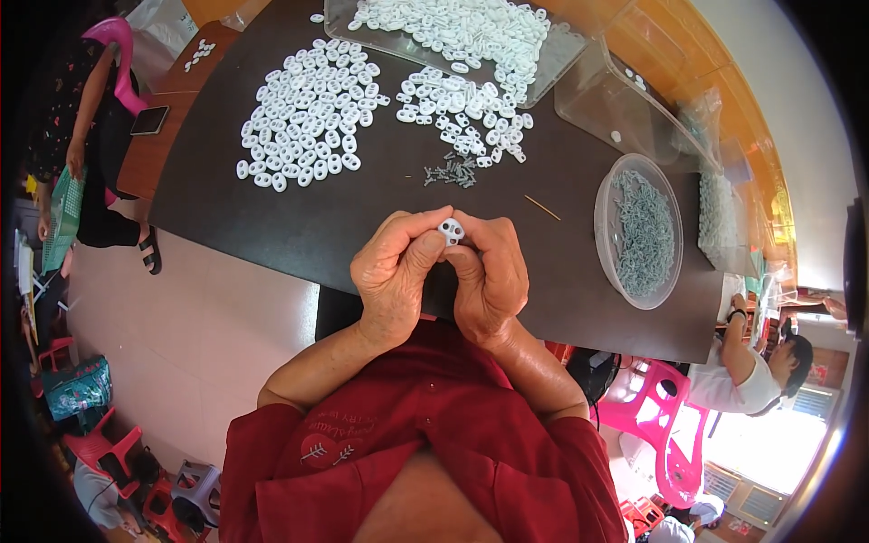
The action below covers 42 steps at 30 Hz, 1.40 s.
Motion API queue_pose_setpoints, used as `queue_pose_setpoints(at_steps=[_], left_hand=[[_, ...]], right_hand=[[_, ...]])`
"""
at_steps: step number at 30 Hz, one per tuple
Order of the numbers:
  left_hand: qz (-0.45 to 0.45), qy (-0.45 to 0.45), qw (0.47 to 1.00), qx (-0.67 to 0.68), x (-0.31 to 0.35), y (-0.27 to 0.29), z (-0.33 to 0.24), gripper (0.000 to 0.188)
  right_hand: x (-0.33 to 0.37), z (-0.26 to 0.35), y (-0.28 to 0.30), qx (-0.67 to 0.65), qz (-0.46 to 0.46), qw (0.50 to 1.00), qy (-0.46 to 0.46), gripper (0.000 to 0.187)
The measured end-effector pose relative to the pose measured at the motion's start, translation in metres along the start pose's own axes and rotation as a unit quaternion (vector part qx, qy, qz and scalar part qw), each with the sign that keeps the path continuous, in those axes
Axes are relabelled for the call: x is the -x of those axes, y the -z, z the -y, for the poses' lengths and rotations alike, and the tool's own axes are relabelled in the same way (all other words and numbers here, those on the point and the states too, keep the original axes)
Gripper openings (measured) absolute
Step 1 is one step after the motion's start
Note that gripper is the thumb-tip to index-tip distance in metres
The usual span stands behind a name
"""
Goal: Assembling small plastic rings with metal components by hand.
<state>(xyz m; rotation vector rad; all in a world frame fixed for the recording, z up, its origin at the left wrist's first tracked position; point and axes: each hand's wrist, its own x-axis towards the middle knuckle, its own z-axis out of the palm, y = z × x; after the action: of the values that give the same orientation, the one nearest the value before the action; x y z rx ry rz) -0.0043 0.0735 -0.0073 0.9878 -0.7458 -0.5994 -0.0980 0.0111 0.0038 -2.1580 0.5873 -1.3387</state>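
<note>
- White plastic ring piece (451, 230) is pinched between both hands, left hand (396, 271) and right hand (490, 276), fingers clenched on it, just above the dark tabletop (362, 208).
- Round clear tub (639, 230) of grey screws sits right.
- Clear tray (471, 32) of white pieces up top, loose piles (308, 113) beside.

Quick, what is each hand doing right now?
Left hand: closed, pinching the small white plastic piece.
Right hand: closed on the same white piece.
</note>
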Motion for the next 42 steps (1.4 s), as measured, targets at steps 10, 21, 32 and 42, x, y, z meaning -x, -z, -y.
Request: queue_pose_setpoints(at_steps=[10, 21, 32, 42], left_hand=[[0.000, -0.013, 1.000, 0.002, 0.005, 0.001, -0.005, 0.019], [-0.001, -0.060, 0.998, -0.017, 0.009, 0.001, 0.002, 0.019], [-0.040, -0.144, 0.985, -0.085, 0.010, -0.011, 0.007, 0.013], [0.059, -0.025, 0.992, -0.106, 0.007, -0.010, -0.010, 0.024]], right_hand=[[0.003, 0.006, -0.005, -0.002, -0.008, 1.000, 0.002, 0.029], [0.002, 0.005, -0.003, 0.001, -0.008, 0.999, 0.043, 0.023], [0.003, 0.003, -0.002, 0.046, -0.018, 0.996, 0.069, 0.022], [-0.017, 0.005, 0.031, 0.089, 0.020, 0.995, 0.037, 0.020]])
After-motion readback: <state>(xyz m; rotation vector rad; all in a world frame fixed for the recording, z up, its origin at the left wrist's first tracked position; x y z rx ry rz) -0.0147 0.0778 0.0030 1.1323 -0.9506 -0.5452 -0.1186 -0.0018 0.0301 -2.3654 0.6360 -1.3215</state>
